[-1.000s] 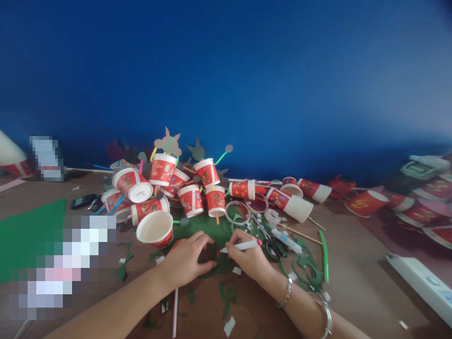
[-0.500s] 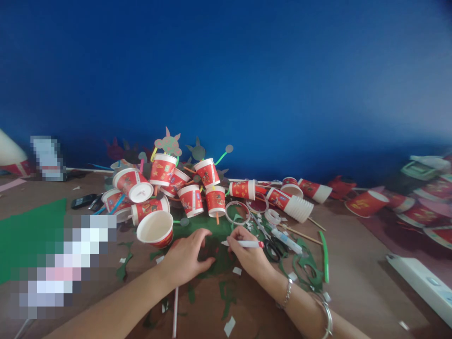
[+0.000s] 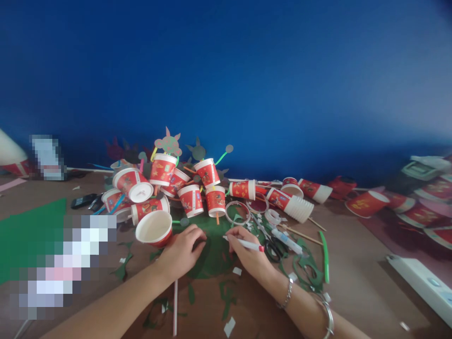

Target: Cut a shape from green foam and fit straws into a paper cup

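Marker: a slim white marker with a red end (image 3: 251,245) lies slantwise in the right hand, red end pointing right; whether its tip meets the paper cannot be told.
Right hand: the right hand (image 3: 246,252) pinches the marker between thumb and fingers, at the right of the sheet.
Left hand: the left hand (image 3: 181,249) is loosely curled at the sheet's left side; whether anything sits between thumb and fingers is hidden.
Sheet: a dark green paper piece (image 3: 212,263) lies between the hands. With the left hand's fingers curled, it may be poorly held, so a marker stroke could drag it.
Left, far of the hand: a tilted red-and-white paper cup (image 3: 154,228), close enough that a backward nudge could roll it.
Right: black-handled scissors (image 3: 273,248) lie near the right wrist, which might catch them on a wide sweep.
Far: piled red printed paper cups (image 3: 163,170) lean unevenly; one knock could topple several.
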Motion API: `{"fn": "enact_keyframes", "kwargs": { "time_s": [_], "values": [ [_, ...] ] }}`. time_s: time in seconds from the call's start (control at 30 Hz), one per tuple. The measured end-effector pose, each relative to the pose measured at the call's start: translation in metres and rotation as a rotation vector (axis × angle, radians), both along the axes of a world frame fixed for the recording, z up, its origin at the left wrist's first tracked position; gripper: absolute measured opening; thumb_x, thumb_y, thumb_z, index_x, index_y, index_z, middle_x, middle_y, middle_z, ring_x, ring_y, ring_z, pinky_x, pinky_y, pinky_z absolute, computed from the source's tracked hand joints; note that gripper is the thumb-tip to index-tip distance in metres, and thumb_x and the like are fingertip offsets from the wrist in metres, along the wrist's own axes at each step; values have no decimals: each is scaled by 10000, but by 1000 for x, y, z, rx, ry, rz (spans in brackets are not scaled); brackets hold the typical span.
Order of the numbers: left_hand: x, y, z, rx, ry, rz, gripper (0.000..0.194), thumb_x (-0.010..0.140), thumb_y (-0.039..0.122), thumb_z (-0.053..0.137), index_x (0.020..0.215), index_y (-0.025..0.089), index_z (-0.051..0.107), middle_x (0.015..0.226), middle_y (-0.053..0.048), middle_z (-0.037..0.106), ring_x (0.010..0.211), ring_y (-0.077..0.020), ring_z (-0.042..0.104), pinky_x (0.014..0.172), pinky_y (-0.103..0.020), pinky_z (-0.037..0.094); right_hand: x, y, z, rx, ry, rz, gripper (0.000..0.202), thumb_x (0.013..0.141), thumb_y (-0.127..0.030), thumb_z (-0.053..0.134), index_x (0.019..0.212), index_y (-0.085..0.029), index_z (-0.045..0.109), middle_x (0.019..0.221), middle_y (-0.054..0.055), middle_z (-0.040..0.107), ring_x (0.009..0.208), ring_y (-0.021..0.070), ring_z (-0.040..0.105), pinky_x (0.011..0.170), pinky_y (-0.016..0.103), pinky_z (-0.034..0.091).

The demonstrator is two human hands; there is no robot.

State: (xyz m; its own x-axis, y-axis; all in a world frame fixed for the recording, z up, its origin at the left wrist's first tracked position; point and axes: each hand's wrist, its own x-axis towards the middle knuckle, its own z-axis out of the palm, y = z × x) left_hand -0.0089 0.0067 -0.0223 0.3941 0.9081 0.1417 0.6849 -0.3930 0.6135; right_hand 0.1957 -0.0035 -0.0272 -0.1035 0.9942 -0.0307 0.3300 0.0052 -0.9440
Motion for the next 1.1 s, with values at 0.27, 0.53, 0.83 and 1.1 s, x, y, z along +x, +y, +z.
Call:
{"fn": "enact_keyframes", "kwargs": {
  "time_s": [0.27, 0.53, 0.83, 1.1],
  "values": [
    [-2, 2, -1, -19, -55, -34, 125, 867, 159, 457, 846, 206, 570, 884, -22, 580, 810, -163, 595, 733, -264, 450, 0, -11, 16, 176, -215, 289, 231, 869, -266, 451, 1006, -215, 630, 912, 39, 686, 836, 168, 630, 752, 262, 472],
    [-2, 3, -4, 3, -105, -97, 123, 868, 148, 449, 852, 197, 561, 886, -30, 565, 817, -157, 574, 727, -257, 444, -1, -14, 23, 91, -182, 272, 256, 894, -361, 444, 997, -202, 616, 893, 44, 693, 770, 163, 632, 672, 245, 467],
    [-2, 7, -6, 4, -126, -101, 136, 852, 130, 458, 811, 181, 577, 847, -39, 572, 792, -159, 573, 708, -259, 452, 1, -11, 28, -103, 170, 44, 411, 874, -497, 400, 880, -186, 667, 624, 14, 550, 640, 166, 535, 597, 273, 422],
    [-4, 10, -7, 25, -161, -113, 146, 859, 152, 458, 800, 182, 589, 826, -39, 586, 783, -156, 581, 700, -251, 462, -24, -8, 30, -200, 174, 49, 133, 739, -244, 551, 635, -178, 501, 542, -28, 563, 513, 96, 466, 480, 196, 325]
  ]
}}
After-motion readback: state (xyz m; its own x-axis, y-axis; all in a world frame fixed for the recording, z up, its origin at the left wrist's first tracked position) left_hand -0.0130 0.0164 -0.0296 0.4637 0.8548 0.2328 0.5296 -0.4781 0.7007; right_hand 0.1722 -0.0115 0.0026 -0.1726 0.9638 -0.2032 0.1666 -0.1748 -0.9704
